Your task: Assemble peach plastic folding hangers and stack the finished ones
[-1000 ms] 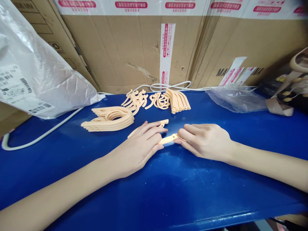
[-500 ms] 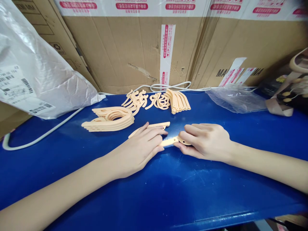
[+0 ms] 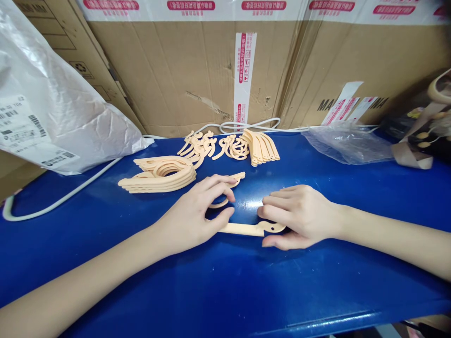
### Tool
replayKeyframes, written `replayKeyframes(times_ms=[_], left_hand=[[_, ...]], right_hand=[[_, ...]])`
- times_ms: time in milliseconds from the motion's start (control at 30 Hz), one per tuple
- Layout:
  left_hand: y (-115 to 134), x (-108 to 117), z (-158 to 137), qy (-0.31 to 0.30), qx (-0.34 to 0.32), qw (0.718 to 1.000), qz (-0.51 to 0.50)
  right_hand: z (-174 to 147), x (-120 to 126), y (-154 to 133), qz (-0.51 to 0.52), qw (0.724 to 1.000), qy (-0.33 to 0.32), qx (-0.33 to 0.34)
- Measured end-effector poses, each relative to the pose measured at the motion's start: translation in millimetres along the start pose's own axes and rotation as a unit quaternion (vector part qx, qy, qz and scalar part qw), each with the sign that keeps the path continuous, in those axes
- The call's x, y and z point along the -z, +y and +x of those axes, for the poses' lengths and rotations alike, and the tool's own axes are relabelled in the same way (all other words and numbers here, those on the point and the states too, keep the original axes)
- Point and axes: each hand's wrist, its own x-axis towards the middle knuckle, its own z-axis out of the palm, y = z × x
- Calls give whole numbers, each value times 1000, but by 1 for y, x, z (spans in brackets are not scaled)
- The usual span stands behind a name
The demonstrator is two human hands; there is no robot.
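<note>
My left hand [image 3: 199, 209] rests over beige plastic clothes hanger pieces, its thumb and fingers apart in a curve. From beneath it sticks out a straight arm of a folding clothes hanger [image 3: 241, 229], joined at its right end to a curved piece with a hole. My right hand [image 3: 299, 216] has curled fingers around that curved end, which runs in between thumb and forefinger; its far tip is hidden. Another curved hanger piece [image 3: 220, 203] shows behind my left thumb and forefinger.
Behind my left hand lies a stack of hangers [image 3: 158, 183]. Loose hooks [image 3: 234, 148] and a row of hanger arms [image 3: 260, 148] sit further back. Cardboard boxes [image 3: 183, 70] wall the blue table [image 3: 225, 291]. A clear plastic bag [image 3: 347, 143], white parcel [image 3: 70, 117] and white cable [image 3: 66, 199] lie around.
My left thumb and fingers have spread apart and let go of the hanger arm. The hanger has come nearer to me, and my right hand has shifted slightly nearer, its thumb further from the forefinger.
</note>
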Motion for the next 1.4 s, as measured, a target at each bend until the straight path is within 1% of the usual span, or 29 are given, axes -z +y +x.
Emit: replayKeyframes(times_ms=[100, 233, 367, 467, 533, 733, 867, 933, 1000, 1133, 1233, 1300, 1400], left_hand=[[-3, -1, 2, 26, 7, 999, -20], [-5, -1, 3, 51, 3, 998, -24], [-6, -1, 3, 82, 17, 996, -11], [-7, -2, 2, 88, 26, 996, -4], [-8, -2, 1, 88, 26, 996, 7], [-8, -5, -1, 91, 24, 995, 43], [-7, -5, -1, 92, 5, 992, 89], [-6, -5, -1, 84, -1, 991, 105], [-5, -5, -1, 76, -2, 991, 113], [-3, -3, -1, 61, -6, 993, 105], [-5, -1, -1, 54, -20, 994, 94], [-7, 0, -1, 46, -34, 994, 96], [-8, 1, 0, 15, -58, 990, 125]], right_hand=[[1, 1, 1, 40, 999, -23, 10], [2, 3, 2, 90, 995, -34, 2], [2, 4, 7, 158, 986, -38, -26], [1, 3, 10, 217, 974, -45, -55], [1, 3, 10, 256, 963, -48, -62], [3, 4, -9, 310, 948, -31, -71], [6, 6, -18, 341, 937, -29, -73], [7, 5, -18, 337, 938, -24, -74], [6, 4, -16, 316, 946, -15, -77], [5, 1, -12, 234, 968, -9, -90], [5, 0, -10, 181, 975, -10, -125], [4, -1, -8, 160, 974, 1, -157], [3, -3, -6, 150, 970, 25, -189]])
